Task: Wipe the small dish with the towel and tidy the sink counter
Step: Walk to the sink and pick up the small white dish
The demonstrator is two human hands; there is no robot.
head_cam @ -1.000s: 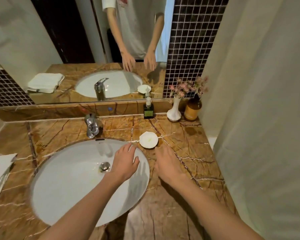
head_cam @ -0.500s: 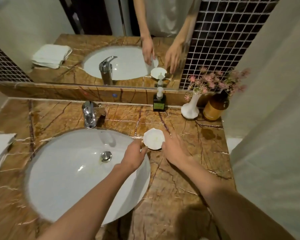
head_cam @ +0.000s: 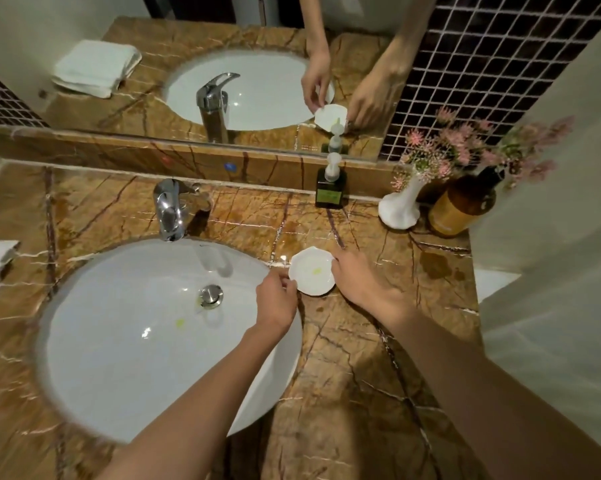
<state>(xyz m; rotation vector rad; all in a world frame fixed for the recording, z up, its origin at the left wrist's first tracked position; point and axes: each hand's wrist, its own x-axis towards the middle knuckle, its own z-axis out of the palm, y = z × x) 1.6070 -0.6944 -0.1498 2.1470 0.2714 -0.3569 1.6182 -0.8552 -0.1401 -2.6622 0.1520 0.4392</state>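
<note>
White small dish point(head_cam: 312, 274) sits gripped between left hand point(head_cam: 277, 303) and right hand point(head_cam: 359, 278).

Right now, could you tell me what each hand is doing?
Left hand: fingertips pinching the left rim of the small dish.
Right hand: fingers closed on the dish's right rim.

You see the scene in warm, rather dim light that seems to come from above. The white sink point(head_cam: 129, 341) shows small bright glints, and the chrome tap point(head_cam: 169, 213) reflects light strongly. Your arms throw soft dark shadows on the marble surface point(head_cam: 361, 375) below them. The wide lens bends the straight lines near the edges. The flowers point(head_cam: 465, 147) at right look blurred, and the corners are soft.
</note>
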